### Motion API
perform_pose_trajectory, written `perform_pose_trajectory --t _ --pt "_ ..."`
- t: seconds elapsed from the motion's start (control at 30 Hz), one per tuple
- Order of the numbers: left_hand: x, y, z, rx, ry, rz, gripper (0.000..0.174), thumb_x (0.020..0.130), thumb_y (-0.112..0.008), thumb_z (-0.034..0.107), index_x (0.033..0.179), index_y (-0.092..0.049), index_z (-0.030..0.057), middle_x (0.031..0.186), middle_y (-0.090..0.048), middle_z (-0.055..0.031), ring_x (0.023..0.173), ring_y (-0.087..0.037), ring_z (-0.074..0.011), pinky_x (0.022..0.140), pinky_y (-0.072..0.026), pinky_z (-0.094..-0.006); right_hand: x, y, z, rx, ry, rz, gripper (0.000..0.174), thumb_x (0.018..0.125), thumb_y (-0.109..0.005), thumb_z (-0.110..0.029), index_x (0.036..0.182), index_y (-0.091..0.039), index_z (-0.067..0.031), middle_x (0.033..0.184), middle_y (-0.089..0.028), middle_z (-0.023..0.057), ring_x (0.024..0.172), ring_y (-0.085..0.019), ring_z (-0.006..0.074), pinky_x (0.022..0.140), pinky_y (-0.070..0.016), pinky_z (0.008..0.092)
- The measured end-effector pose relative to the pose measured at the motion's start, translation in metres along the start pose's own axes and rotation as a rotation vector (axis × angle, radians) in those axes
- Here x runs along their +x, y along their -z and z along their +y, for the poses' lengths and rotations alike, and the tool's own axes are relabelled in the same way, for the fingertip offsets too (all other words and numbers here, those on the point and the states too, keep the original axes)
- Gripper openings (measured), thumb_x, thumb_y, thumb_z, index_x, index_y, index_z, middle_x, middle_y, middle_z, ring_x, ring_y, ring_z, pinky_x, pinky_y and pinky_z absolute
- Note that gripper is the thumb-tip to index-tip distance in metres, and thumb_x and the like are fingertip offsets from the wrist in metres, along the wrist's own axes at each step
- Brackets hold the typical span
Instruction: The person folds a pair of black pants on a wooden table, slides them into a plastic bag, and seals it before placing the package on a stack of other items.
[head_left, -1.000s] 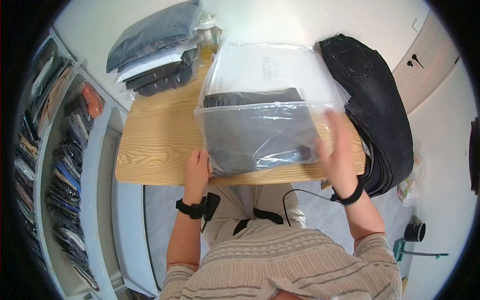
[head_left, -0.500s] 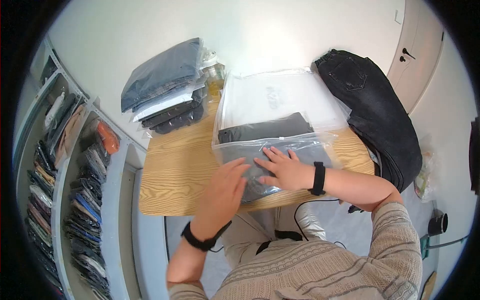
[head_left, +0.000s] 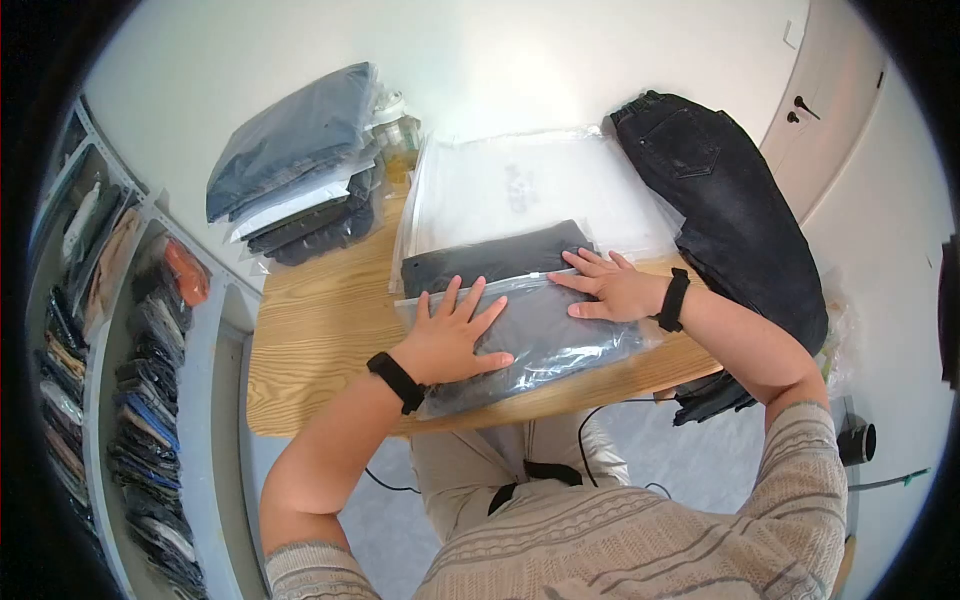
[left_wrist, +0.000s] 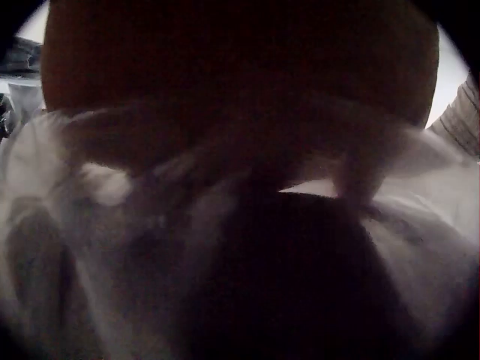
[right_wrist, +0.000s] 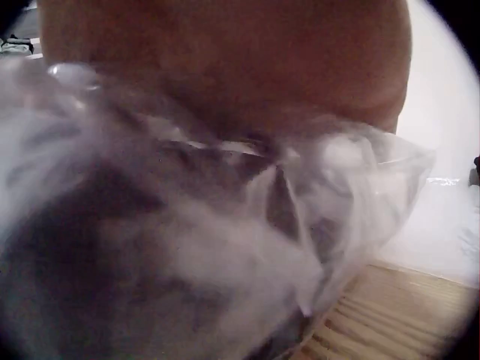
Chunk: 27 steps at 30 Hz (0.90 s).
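A clear zip bag (head_left: pixel 560 345) lies along the front of the wooden table, with a folded dark garment (head_left: pixel 490 258) inside it. The garment's upper strip shows beyond the bag's slider edge. My left hand (head_left: pixel 450 340) rests flat on the bag's left part, fingers spread. On the right part lies my right hand (head_left: pixel 615 290), its fingers stretched over the bag near the zip edge. In the left wrist view the left hand (left_wrist: pixel 240 75) is dark above the film. Crinkled film of the bag (right_wrist: pixel 225 247) fills the right wrist view beneath the right hand (right_wrist: pixel 232 60).
Behind the garment lies a stack of clear bags (head_left: pixel 540 185). Dark jeans (head_left: pixel 745 210) drape over the right table edge. Bagged garments (head_left: pixel 295 150) are piled at the back left beside a jar (head_left: pixel 395 140). Shelves (head_left: pixel 150 400) of bagged clothes stand left of the wooden table (head_left: pixel 320 350).
Both hands have come onto the bag: the right moved in from its right side, the left rose from the lower left corner and now lies flat. The head view has shifted.
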<state>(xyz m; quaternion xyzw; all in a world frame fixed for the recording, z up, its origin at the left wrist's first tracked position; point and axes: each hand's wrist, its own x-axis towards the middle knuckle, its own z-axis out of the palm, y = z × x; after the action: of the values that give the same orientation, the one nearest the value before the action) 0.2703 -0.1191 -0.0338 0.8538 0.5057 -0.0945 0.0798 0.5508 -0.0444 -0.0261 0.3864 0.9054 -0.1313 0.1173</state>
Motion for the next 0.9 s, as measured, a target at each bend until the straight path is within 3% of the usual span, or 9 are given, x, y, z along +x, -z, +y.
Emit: perform_pose_trajectory --t 0.17,0.4,0.67,0.9 --pt "0.006 -0.013 -0.005 -0.084 0.015 0.025 0.085 0.081 -0.038 0.074 0.147 -0.022 0.0229 0.154 -0.008 -0.0168 0.141 -0.001 -0.0402 0.105 -0.0057 -0.0664 0.009 -0.013 0.005 0.014 0.010 -0.002 0.064 0.092 -0.028 -0.062 0.147 -0.022 -0.0305 0.154 -0.010 0.0145 0.143 -0.005 0.0319 0.112 -0.0083 0.0546" --pt "0.010 -0.010 -0.004 -0.114 0.019 -0.053 0.083 0.082 -0.039 0.072 0.147 -0.024 0.0225 0.153 -0.008 -0.0187 0.140 0.000 -0.0425 0.106 -0.0060 -0.0651 0.013 -0.018 0.005 -0.004 0.008 0.016 0.061 0.093 -0.027 -0.061 0.145 -0.027 -0.0300 0.154 -0.013 0.0135 0.143 -0.005 0.0315 0.112 -0.0081 0.0543" --pt "0.011 -0.015 -0.006 -0.114 0.010 -0.007 0.081 0.081 -0.041 0.072 0.144 -0.031 0.0221 0.152 -0.015 -0.0192 0.140 -0.002 -0.0422 0.106 -0.0061 -0.0660 0.019 -0.017 0.001 -0.120 -0.007 -0.008 0.061 0.092 -0.028 -0.062 0.144 -0.030 -0.0301 0.153 -0.016 0.0125 0.143 -0.008 0.0310 0.111 -0.0114 0.0559" --pt "0.011 -0.011 -0.003 -0.104 0.044 -0.065 0.082 0.082 -0.039 0.074 0.146 -0.027 0.0229 0.153 -0.010 -0.0175 0.141 0.003 -0.0397 0.107 -0.0039 -0.0632 0.019 -0.025 0.007 -0.040 0.000 0.024 0.062 0.091 -0.031 -0.062 0.144 -0.032 -0.0283 0.154 -0.015 0.0119 0.143 -0.008 0.0310 0.110 -0.0120 0.0575"
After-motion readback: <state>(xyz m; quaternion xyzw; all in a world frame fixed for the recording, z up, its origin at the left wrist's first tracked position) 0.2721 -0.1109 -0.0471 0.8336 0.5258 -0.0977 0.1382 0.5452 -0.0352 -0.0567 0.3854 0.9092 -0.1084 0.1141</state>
